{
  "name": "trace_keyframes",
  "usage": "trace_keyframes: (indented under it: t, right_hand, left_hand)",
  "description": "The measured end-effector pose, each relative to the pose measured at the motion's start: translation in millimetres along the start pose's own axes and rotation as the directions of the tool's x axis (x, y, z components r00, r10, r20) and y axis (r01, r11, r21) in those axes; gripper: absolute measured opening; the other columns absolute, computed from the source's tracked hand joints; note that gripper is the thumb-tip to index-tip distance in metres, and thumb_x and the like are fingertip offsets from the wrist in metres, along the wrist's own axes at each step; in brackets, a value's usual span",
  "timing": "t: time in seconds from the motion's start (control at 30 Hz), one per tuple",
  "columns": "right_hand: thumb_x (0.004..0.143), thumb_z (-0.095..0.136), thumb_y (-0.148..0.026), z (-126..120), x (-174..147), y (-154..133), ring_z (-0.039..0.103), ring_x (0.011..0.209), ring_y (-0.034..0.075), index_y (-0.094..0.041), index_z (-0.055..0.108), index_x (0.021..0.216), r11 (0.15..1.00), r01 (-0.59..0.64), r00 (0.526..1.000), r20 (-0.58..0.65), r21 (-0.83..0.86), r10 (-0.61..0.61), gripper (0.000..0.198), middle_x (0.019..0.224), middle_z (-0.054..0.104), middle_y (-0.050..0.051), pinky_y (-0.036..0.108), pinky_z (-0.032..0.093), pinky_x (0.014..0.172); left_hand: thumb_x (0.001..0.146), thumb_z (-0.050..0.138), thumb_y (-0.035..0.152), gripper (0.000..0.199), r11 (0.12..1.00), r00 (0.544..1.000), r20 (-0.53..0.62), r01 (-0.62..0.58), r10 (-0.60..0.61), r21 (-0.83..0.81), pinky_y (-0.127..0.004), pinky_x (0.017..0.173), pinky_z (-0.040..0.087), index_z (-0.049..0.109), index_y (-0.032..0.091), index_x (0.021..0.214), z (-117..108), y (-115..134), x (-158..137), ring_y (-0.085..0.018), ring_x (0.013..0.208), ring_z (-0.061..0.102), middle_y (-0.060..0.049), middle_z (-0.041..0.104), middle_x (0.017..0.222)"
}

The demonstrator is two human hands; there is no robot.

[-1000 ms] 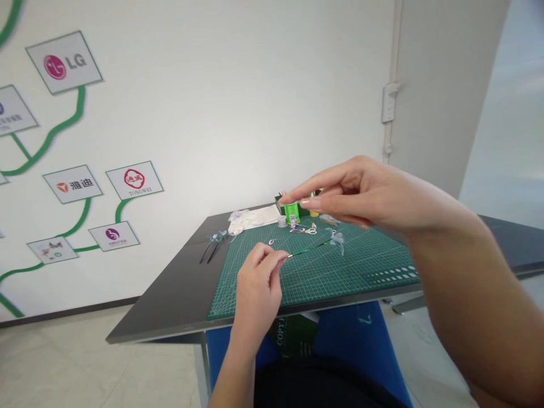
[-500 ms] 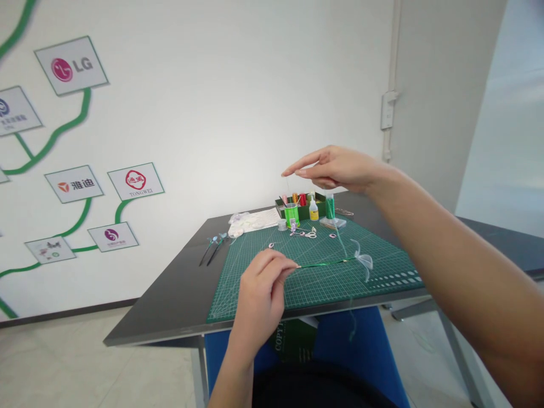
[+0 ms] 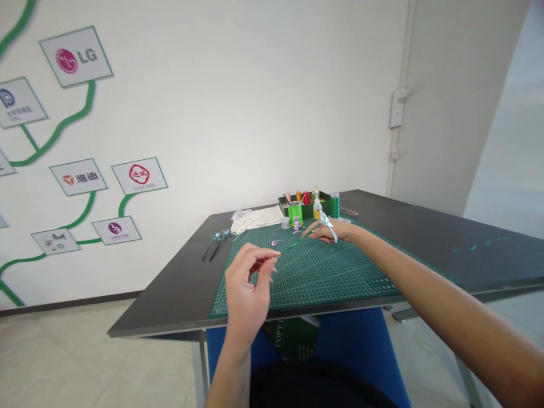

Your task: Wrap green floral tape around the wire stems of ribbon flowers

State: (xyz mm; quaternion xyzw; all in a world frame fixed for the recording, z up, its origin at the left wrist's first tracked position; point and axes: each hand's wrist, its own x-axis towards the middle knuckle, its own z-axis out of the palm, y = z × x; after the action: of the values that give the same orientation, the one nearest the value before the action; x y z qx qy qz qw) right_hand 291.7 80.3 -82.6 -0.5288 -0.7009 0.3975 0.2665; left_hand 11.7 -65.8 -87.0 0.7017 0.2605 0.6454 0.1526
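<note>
My left hand (image 3: pixel 249 281) pinches the near end of a thin green wire stem (image 3: pixel 294 246) above the green cutting mat (image 3: pixel 323 272). The stem slants up to the right and ends in a pale translucent flower (image 3: pixel 328 224). My right hand (image 3: pixel 329 230) is stretched far out over the mat, down by the small scissors (image 3: pixel 300 229) and just behind the flower. Whether its fingers grip anything is hidden by the flower and by its small size.
A dark table (image 3: pixel 429 238) carries the mat. At the back stand a green tray of thread spools (image 3: pixel 304 201), a green spool (image 3: pixel 294 212), a glue bottle (image 3: pixel 317 209), a bead tube (image 3: pixel 335 205), white paper (image 3: pixel 257 218) and two finished stems (image 3: pixel 215 243).
My right hand dropped from high in front of me and reached out to the far side of the mat. The stem's flower end swung up and back. My left hand kept its grip.
</note>
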Motion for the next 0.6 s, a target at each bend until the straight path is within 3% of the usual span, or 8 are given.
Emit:
trace_keyframes:
  t: [0.2,0.3,0.43,0.5,0.6]
  right_hand:
    - [0.097,0.07,-0.029,-9,-15,38,0.029,0.04,0.008,-0.009,0.082,0.114,0.995,-0.093,0.995,-0.036,-0.042,0.091,0.029,0.041,0.04,-0.01,0.022,0.028,0.044]
    - [0.107,0.064,-0.031,-15,-21,52,0.041,0.044,0.007,-0.012,0.077,0.117,0.984,-0.159,0.984,-0.098,-0.086,0.15,0.024,0.057,0.053,-0.007,0.02,0.039,0.047]
    - [0.106,0.069,-0.035,-23,-21,65,0.071,0.079,0.016,-0.015,0.071,0.121,0.943,-0.291,0.945,-0.203,-0.164,0.256,0.026,0.106,0.074,0.005,0.031,0.063,0.07]
    - [0.106,0.07,-0.035,-29,-22,70,0.074,0.098,0.021,-0.016,0.07,0.128,0.913,-0.355,0.913,-0.283,-0.201,0.293,0.029,0.122,0.073,0.009,0.039,0.065,0.083]
    - [0.105,0.07,-0.035,-40,-27,73,0.073,0.108,0.025,-0.017,0.068,0.134,0.862,-0.439,0.839,-0.46,-0.253,0.292,0.034,0.131,0.071,0.011,0.044,0.064,0.091]
  left_hand:
    - [0.092,0.072,0.017,0.009,0.976,0.98,-0.083,0.17,-0.182,-0.132,-0.017,0.053,0.052,0.079,0.018,0.098,-1,-6,2,-0.011,0.063,0.064,0.001,0.062,0.074]
    - [0.092,0.072,0.019,0.02,0.971,0.981,-0.059,0.173,-0.185,-0.165,-0.017,0.052,0.051,0.082,0.02,0.109,-1,-10,3,-0.01,0.061,0.062,0.002,0.059,0.075]
    - [0.09,0.075,0.02,0.015,0.961,0.986,-0.032,0.155,-0.167,-0.228,-0.015,0.049,0.046,0.088,0.022,0.097,0,-16,5,-0.007,0.058,0.059,0.001,0.057,0.077]
    - [0.088,0.077,0.02,0.013,0.948,0.981,-0.025,0.177,-0.19,-0.265,-0.015,0.048,0.046,0.088,0.021,0.095,1,-18,5,-0.008,0.058,0.059,0.001,0.057,0.076]
    - [0.087,0.079,0.021,0.012,0.926,0.974,-0.012,0.212,-0.226,-0.312,-0.016,0.047,0.045,0.088,0.021,0.094,3,-20,3,-0.008,0.058,0.06,0.0,0.058,0.077]
